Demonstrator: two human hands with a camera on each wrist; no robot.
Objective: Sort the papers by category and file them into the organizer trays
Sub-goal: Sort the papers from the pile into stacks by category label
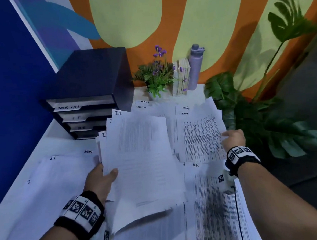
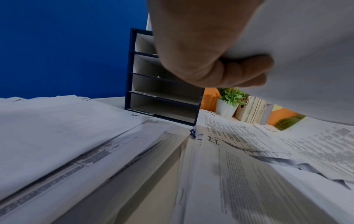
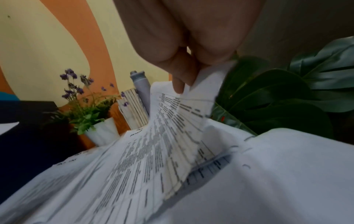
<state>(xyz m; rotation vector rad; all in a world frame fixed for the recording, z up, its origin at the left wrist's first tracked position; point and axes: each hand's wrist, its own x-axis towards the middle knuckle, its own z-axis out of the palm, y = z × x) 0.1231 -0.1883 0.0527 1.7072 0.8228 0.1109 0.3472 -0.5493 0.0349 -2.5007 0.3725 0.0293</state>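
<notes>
My left hand (image 1: pixel 102 176) grips a sheaf of I.T. papers (image 1: pixel 143 156) by its left edge, thumb on top, lifted over the table; from the left wrist view its curled fingers (image 2: pixel 239 71) hold the sheaf (image 2: pixel 296 60) from below. My right hand (image 1: pixel 232 137) pinches the right edge of an ADMIN sheet (image 1: pixel 202 136), seen bent upward (image 3: pixel 172 136) under the fingers (image 3: pixel 182 78). A dark blue organizer (image 1: pixel 87 97) with labelled trays stands at the back left, its open slots (image 2: pixel 162 97) facing me. An HR sheet (image 1: pixel 212 199) lies near the front right.
More loose papers marked IT (image 1: pixel 52 171), ADMIN and TASK LIST (image 1: pixel 144 105) cover the white table (image 1: pixel 58 129). At the back stand a potted purple flower (image 1: pixel 157 78), a wooden holder (image 1: pixel 182 77) and a lilac bottle (image 1: pixel 195 67). A large leafy plant (image 1: pixel 263 115) crowds the right edge.
</notes>
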